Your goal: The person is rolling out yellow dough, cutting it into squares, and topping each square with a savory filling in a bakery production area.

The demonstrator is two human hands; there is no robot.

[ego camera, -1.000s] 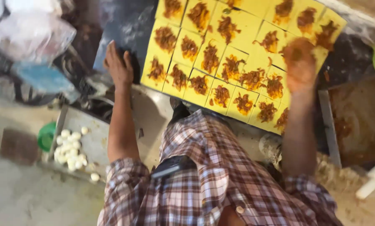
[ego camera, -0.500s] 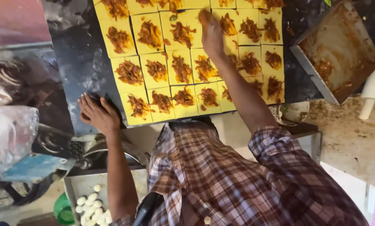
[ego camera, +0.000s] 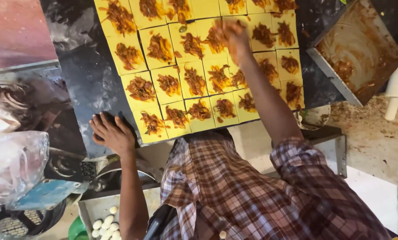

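My right hand (ego camera: 232,38) has moved farther up the dough squares (ego camera: 199,84), fingers pinching filling; most squares filled, left hand (ego camera: 112,133) spread flat on the counter (ego camera: 81,75).

The right hand (ego camera: 232,38) is now sitting nearer the frame's upper centre over the yellow dough squares (ego camera: 199,80); the left hand (ego camera: 112,133) is resting lower left.

A food-preparation kitchen: yellow dough squares (ego camera: 199,71) topped with filling at 12 o'clock, sauce-smeared metal tray (ego camera: 356,51) at 2 o'clock.
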